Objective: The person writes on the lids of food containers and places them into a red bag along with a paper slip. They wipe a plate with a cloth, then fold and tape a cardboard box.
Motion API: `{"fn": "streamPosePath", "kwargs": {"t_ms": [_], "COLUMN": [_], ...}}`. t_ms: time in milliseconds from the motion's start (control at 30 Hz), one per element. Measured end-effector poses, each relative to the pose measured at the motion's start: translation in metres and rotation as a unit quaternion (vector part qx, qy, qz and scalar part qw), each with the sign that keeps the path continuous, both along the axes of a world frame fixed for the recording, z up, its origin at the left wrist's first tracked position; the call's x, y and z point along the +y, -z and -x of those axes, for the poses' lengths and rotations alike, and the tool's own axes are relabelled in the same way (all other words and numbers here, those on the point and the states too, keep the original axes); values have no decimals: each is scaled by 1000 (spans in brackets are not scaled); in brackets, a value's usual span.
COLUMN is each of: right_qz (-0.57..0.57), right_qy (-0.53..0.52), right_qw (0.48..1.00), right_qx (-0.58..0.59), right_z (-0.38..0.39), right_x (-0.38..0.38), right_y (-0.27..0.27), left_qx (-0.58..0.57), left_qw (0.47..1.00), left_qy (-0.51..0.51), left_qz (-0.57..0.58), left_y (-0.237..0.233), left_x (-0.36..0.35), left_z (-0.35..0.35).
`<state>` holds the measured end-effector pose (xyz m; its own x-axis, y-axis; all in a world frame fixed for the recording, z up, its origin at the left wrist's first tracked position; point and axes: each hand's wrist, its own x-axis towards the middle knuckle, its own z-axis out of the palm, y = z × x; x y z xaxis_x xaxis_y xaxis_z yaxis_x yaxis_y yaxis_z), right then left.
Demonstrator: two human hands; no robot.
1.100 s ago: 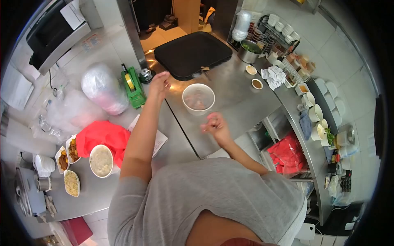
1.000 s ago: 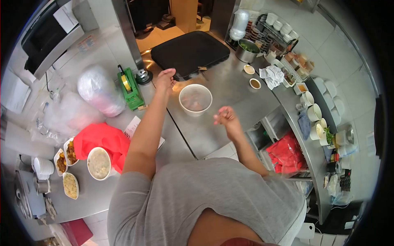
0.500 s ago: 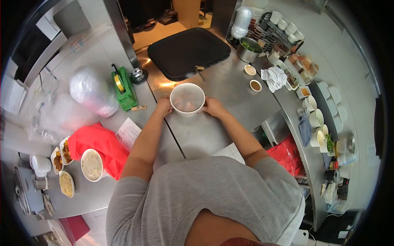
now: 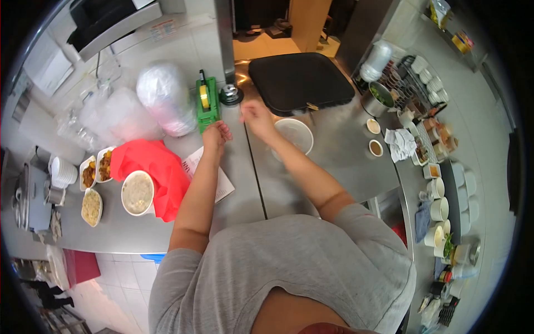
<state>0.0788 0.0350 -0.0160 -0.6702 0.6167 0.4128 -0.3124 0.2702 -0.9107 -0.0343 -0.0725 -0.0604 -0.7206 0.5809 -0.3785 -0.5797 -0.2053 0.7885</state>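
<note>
My left hand is at the near end of a green tape dispenser with a yellow tape roll, its fingers loosely curled and apart. Between the call bell and the white round bowl hovers my right hand. Its bent fingers are blurred, so I cannot tell whether they pinch anything. The bowl has a translucent cover and stands on the steel counter, partly behind my right forearm. A printed paper slip lies beside my left forearm.
A red bag lies against a filled white bowl on the left, near small food trays. A black tray is at the back. Sauce cups, a steel pot and crumpled paper stand on the right.
Both hands have let go of the covered bowl, which stays on the counter. They have moved left toward the tape dispenser and bell. The view has turned left.
</note>
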Motion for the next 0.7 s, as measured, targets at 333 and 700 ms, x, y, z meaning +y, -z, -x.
{"fn": "streamPosePath", "kwargs": {"t_ms": [333,700], "right_qz": [147,-117], "right_qy": [-9,-54], "right_qw": [983,982], "right_qx": [-106,-135], "right_z": [103,-57], "right_x": [-74,-178], "right_y": [-33,18], "left_qx": [-50,-102], "left_qw": [993,987], "left_qy": [11,76], "left_qz": [-102,-97], "left_y": [2,10], "left_x": [-39,-44], "left_z": [51,58]}}
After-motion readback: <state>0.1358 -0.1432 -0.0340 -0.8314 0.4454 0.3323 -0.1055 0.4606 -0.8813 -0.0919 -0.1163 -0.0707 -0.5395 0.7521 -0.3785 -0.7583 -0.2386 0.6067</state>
